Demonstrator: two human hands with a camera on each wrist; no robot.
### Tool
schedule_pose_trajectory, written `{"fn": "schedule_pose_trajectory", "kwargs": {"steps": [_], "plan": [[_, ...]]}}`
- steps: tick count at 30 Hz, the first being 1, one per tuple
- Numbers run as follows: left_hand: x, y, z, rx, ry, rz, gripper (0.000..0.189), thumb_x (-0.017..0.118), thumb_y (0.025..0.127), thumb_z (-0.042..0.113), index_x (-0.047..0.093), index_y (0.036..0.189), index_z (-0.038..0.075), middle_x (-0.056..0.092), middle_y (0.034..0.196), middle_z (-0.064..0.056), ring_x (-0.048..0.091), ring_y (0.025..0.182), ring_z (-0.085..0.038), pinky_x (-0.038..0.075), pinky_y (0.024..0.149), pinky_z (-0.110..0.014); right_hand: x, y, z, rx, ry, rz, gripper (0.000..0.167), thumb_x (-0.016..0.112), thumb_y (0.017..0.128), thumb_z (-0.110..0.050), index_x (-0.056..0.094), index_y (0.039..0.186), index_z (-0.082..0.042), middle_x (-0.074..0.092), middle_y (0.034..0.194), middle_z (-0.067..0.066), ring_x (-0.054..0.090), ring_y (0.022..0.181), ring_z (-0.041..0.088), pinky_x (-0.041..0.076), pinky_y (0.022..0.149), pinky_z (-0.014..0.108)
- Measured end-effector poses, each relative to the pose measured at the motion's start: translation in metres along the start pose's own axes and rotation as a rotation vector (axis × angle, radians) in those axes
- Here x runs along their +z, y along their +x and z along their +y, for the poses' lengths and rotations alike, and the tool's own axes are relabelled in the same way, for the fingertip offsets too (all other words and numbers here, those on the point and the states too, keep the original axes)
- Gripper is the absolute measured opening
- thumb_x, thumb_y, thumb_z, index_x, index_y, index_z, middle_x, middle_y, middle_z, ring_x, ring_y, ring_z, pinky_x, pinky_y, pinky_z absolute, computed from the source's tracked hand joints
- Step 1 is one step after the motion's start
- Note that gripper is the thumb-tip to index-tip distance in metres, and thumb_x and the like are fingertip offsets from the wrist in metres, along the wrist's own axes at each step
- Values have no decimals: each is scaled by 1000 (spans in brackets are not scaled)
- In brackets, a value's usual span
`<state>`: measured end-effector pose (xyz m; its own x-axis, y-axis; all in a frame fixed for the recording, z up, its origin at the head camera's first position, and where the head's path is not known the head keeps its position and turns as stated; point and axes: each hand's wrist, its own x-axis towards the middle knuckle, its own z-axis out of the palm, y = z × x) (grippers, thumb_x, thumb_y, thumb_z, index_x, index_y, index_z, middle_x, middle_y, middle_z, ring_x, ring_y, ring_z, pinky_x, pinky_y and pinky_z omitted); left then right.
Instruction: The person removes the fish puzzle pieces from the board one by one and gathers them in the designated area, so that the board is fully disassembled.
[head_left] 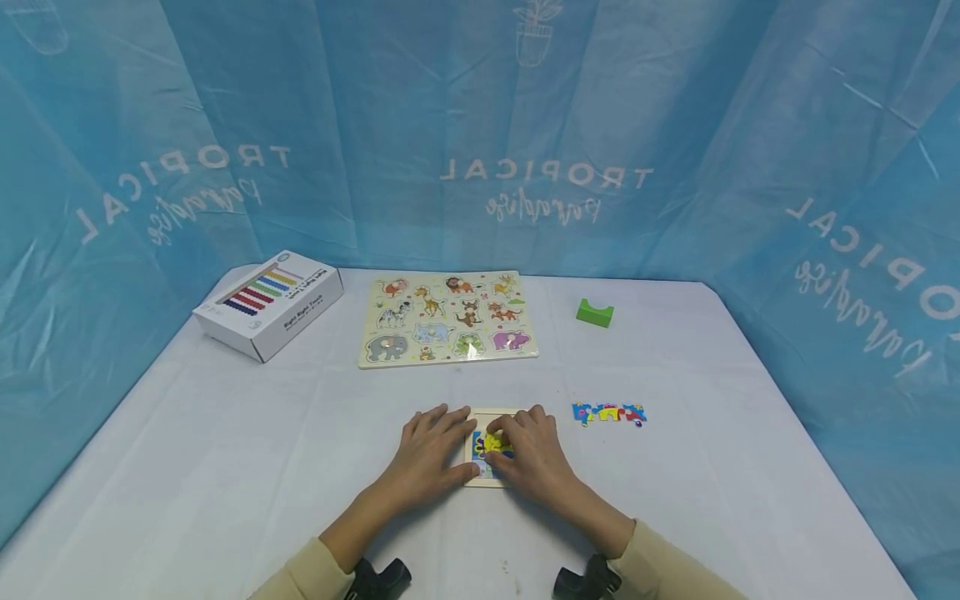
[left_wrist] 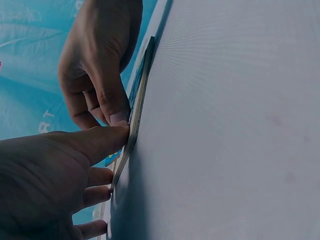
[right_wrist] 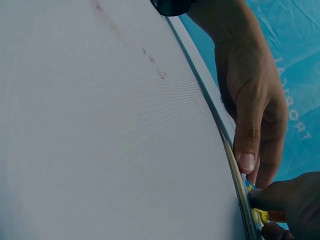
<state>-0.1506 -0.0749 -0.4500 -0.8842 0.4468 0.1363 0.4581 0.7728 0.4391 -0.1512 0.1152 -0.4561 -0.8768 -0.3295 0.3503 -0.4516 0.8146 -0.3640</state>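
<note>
A small wooden puzzle tray (head_left: 490,482) with blue and yellow pieces lies at the front middle of the table. My left hand (head_left: 431,458) rests at its left side, fingers fairly straight along the edge, thumb on the near left corner. My right hand (head_left: 534,460) reaches over the tray from the right. Its thumb and index finger pinch a yellow puzzle piece (head_left: 496,442), which lies within the frame and is partly hidden by the fingers. In the left wrist view the left thumb (left_wrist: 107,140) presses the tray's near edge (left_wrist: 141,97), close to the right thumb.
Several joined, colourful puzzle pieces (head_left: 609,413) lie right of the tray. Farther back are an animal peg puzzle board (head_left: 450,321), a green arched block (head_left: 595,313) and, at the left, a white toy box (head_left: 270,304). A blue printed curtain (head_left: 397,108) surrounds the table.
</note>
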Motion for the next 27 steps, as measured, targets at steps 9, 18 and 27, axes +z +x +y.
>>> {"fn": "schedule_pose_trajectory", "kwargs": {"steps": [9, 18, 27], "plan": [[1, 0, 0, 8, 5, 1, 61, 70, 80, 43, 55, 131, 12, 48, 143, -6, 36, 135, -39, 23, 107, -64, 0, 0, -2, 19, 51, -8, 32, 81, 71, -22, 68, 99, -13, 59, 78, -2, 41, 83, 13, 33, 79, 34], [0, 0, 1, 4, 6, 2, 61, 70, 80, 43, 56, 131, 12, 48, 143, -6, 37, 135, -38, 23, 108, -63, -5, -2, 4, 58, 78, -28, 31, 81, 71, -23, 68, 98, -16, 53, 75, -4, 39, 83, 13, 31, 77, 34], [0, 0, 0, 6, -11, 6, 60, 70, 80, 41, 56, 131, 11, 48, 143, -6, 36, 135, -38, 22, 108, -63, -23, -9, 24, 77, 94, 18, 29, 82, 69, -21, 70, 96, -19, 55, 82, -2, 39, 88, 14, 32, 78, 33]]}}
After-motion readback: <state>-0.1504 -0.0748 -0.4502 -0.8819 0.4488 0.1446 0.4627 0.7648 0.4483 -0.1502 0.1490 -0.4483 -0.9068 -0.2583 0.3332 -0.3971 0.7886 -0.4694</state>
